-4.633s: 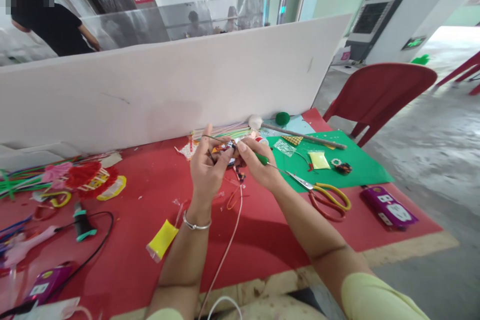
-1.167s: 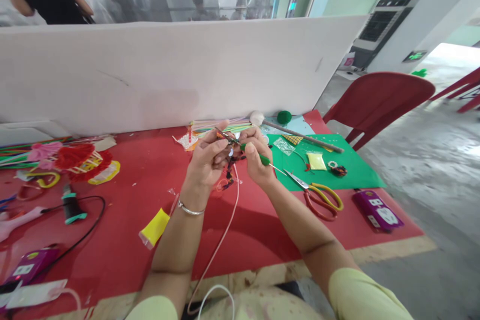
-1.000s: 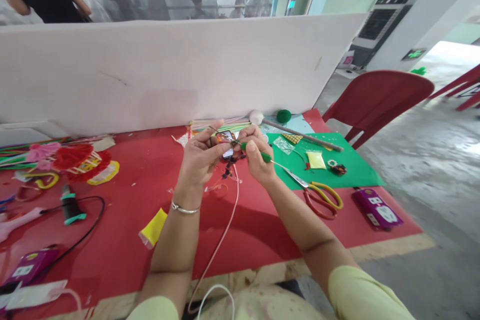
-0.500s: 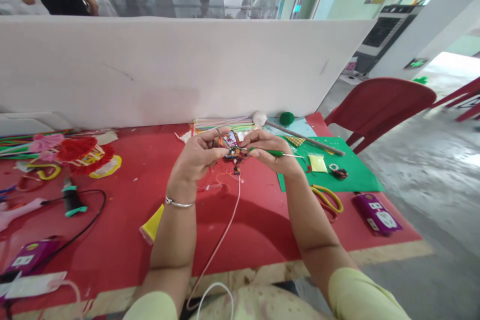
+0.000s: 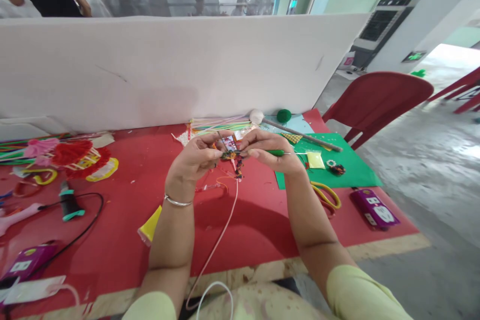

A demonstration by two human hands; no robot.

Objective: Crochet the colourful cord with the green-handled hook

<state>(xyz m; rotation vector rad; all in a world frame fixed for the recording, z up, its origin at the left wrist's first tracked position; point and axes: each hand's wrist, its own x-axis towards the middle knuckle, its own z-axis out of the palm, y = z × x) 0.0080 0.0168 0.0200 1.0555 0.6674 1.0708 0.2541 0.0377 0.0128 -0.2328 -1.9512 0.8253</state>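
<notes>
My right hand point(image 5: 270, 152) is closed round a crochet hook point(image 5: 276, 152) with a green handle, its shaft sticking out to the right. Pinched in my left hand point(image 5: 198, 155) is a small piece of dark, multicoloured crochet work point(image 5: 227, 155), with a strand of yarn running up over the fingers. The hook's tip meets the piece between both hands, though the exact stitch is too small to make out. Just behind the piece, a phone point(image 5: 229, 143) with a lit screen is partly hidden by my fingers. A pale pink cable point(image 5: 224, 235) runs from there toward me.
On the red-covered table point(image 5: 240, 240) stand a purple power socket point(image 5: 375, 207), scissors point(image 5: 326, 195), a yellow packet point(image 5: 150, 225) and a glue gun point(image 5: 69, 202). Red paper craft point(image 5: 73, 155) lies left. A white board point(image 5: 168, 70) rises behind; a red chair point(image 5: 378, 102) stands right.
The crochet piece has turned in my left hand and sits flatter and slightly lower over the phone. My hands stay close together. The whole view has shifted slightly.
</notes>
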